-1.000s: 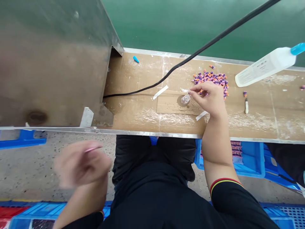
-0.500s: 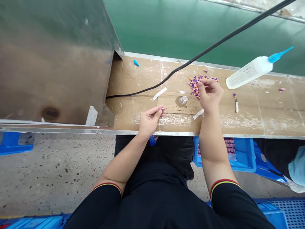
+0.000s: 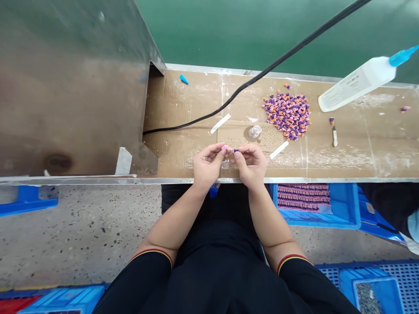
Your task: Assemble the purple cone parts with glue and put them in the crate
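Pinching a tiny purple piece [image 3: 235,150] between them, left hand [image 3: 206,163] and right hand [image 3: 251,163] meet fingertip to fingertip.

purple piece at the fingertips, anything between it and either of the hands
Nothing visible. The left hand and right hand meet fingertip to fingertip, pinching the small purple piece directly between them above the bench edge.

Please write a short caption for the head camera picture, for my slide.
Left hand and right hand pinch one small purple piece over the brown cardboard-covered bench.

Two white strips [image 3: 220,123], one bottle [image 3: 358,83]
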`<state>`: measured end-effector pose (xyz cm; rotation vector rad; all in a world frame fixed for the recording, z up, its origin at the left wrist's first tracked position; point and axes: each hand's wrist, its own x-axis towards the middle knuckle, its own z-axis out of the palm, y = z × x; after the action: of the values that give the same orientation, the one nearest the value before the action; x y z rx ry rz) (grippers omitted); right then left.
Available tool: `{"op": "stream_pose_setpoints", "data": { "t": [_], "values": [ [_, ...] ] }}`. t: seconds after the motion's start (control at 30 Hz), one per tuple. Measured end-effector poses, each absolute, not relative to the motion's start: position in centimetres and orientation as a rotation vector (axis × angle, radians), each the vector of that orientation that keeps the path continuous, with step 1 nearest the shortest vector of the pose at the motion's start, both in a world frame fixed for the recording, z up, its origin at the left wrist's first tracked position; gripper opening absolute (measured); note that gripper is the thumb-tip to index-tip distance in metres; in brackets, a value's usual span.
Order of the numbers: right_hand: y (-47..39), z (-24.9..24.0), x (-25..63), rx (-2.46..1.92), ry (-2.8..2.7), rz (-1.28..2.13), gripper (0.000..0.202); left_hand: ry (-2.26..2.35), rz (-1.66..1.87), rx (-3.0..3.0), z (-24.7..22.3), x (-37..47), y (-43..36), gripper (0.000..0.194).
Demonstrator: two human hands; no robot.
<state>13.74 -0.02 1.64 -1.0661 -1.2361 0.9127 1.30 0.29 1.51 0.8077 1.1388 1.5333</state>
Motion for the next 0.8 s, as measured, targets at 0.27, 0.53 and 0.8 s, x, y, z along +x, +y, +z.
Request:
{"op": "stream_pose_setpoints", "data": {
  "t": [0.27,0.53,0.8],
  "values": [
    [-0.1,1.9,13.6,-0.909,-1.22,0.892,0.016,1.157,1.529,0.901,1.5,1.3,0.1,0.034],
    [-0.4,2.0,13.5,-0.956,-1.341,0.514,0.004,0.942,1.478,0.51,2.8,2.0,-0.2,0.037],
    [-0.3,1.6,13.4,-0.965,-1.422,0.327,0.003,0.851,1.468,0.499,2.1,2.4,-0.2,0.031]
  ]
}}
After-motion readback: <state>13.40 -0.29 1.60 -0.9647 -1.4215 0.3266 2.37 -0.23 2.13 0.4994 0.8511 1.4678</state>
